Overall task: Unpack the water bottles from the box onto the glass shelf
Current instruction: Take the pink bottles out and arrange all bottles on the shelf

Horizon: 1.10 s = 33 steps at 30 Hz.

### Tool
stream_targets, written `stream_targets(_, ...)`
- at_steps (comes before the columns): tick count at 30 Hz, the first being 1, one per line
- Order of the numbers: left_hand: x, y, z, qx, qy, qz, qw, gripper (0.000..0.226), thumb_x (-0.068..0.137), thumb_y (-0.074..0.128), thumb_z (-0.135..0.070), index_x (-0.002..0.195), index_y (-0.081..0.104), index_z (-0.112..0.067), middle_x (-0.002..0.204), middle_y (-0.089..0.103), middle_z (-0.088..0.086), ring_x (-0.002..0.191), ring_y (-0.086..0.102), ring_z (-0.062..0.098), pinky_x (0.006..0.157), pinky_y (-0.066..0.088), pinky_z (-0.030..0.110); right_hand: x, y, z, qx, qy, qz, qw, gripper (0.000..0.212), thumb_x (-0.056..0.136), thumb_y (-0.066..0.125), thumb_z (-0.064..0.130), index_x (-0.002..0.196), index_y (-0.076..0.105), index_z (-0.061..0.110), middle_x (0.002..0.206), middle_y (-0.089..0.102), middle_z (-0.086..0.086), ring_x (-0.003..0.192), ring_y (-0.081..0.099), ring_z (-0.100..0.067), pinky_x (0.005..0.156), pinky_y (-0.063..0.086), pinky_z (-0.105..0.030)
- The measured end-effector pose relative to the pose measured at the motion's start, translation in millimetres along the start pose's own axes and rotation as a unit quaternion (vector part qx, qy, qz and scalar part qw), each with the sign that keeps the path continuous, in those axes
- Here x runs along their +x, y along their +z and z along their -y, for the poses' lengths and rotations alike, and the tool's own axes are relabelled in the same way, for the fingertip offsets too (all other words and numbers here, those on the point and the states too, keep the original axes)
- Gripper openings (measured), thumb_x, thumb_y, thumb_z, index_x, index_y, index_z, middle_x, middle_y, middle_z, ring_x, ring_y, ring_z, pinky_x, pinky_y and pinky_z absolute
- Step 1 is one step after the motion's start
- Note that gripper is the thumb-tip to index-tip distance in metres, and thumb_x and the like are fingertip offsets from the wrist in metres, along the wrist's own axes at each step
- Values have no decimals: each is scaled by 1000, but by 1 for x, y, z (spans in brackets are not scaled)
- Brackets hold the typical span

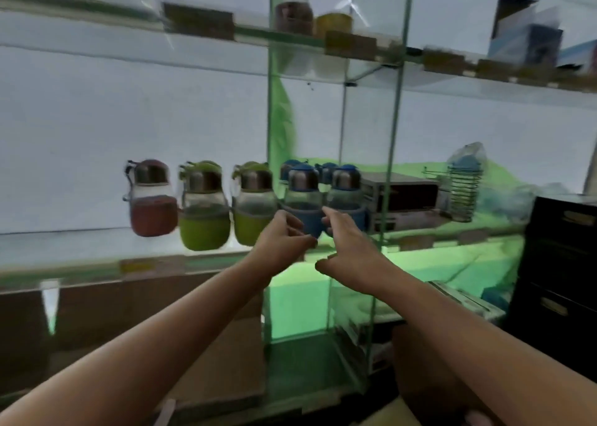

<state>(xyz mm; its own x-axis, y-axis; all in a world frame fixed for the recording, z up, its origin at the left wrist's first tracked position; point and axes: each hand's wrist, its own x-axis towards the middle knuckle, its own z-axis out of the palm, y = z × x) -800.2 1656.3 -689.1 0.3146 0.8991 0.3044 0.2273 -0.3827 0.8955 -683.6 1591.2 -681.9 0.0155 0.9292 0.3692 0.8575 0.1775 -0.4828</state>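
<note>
On the glass shelf [80,247] stand a red-sleeved bottle [151,199], two green-sleeved bottles [203,209], and two blue-sleeved bottles in front, one on the left [303,186] and one on the right [347,183]. More blue-capped bottles [326,170] stand behind them. My left hand [284,235] hovers at the base of the left blue bottle with loosely curled fingers. My right hand [349,247] reaches with straight fingers, and their tips touch the blue sleeves. A brown cardboard box [416,370] shows at the lower right, under my right arm.
Upright glass panes [274,102] divide the shelving right beside the blue bottles. The upper shelf carries jars [294,15] and cartons [523,34]. A dark metal box [400,196], a wire rack [465,192] and a black crate [562,280] sit to the right.
</note>
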Motion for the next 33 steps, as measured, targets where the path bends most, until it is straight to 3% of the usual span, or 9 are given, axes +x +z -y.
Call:
stream_targets(4,-14,97,19,-16,-20,79,997,24,81,66,-9,95,47,-14,77,56,-2,69,50,13,74,43,33,-45,-10,-80,-7,57,-4,998,82,80,60,4,148,16,14,148,29,-3,135,34,-16,99,34,-22)
stream_targets(9,-32,207,44,-43,-56,140,988,22,82,63,-4,95,47,-11,77,55,0,76,55,19,72,47,33,-102,-15,-177,4,141,2,990,78,83,62,10,148,19,19,148,31,-1,134,35,-18,103,33,-25)
stream_targets(12,-40,254,63,-40,-83,161,983,19,82,66,-10,89,49,-16,79,56,-1,82,56,20,76,47,34,-135,-8,-226,18,191,0,981,77,81,65,11,146,24,20,145,34,-1,133,37,-18,106,39,-34)
stream_targets(14,-47,282,78,-38,-106,182,977,24,81,68,-15,98,50,-13,81,57,-2,81,57,19,74,47,32,-157,0,-258,33,226,1,974,79,79,66,9,146,25,20,143,36,0,132,38,-17,104,42,-39)
stream_targets(19,-60,337,119,-18,-159,234,959,24,83,66,-15,99,49,-13,89,58,3,86,58,20,84,51,40,-198,21,-326,40,302,25,952,74,80,67,10,144,30,18,144,38,-2,130,41,-16,105,39,-32)
stream_targets(24,-60,373,156,7,-217,272,938,21,85,62,-14,101,48,-16,86,57,1,75,57,14,65,49,28,-212,56,-376,40,370,79,925,71,83,68,20,144,31,17,146,35,-3,133,40,-19,103,39,-30)
stream_targets(27,-58,384,170,30,-240,295,924,21,85,57,-10,102,48,-20,91,60,2,76,56,13,50,39,22,-211,83,-397,26,377,127,917,72,84,68,26,145,31,13,145,34,-7,132,39,-23,102,37,-28)
stream_targets(30,-53,389,184,43,-255,310,915,27,84,52,-5,107,49,-19,95,60,3,80,56,15,46,33,20,-205,108,-415,8,372,174,912,72,86,65,25,147,27,15,148,30,-10,135,36,-27,108,35,-32)
stream_targets(33,-47,388,194,41,-279,315,906,30,86,48,-1,111,48,-16,95,59,6,66,52,11,40,35,15,-197,127,-428,-10,363,215,907,73,88,62,22,149,23,18,150,27,-11,134,36,-32,109,35,-38)
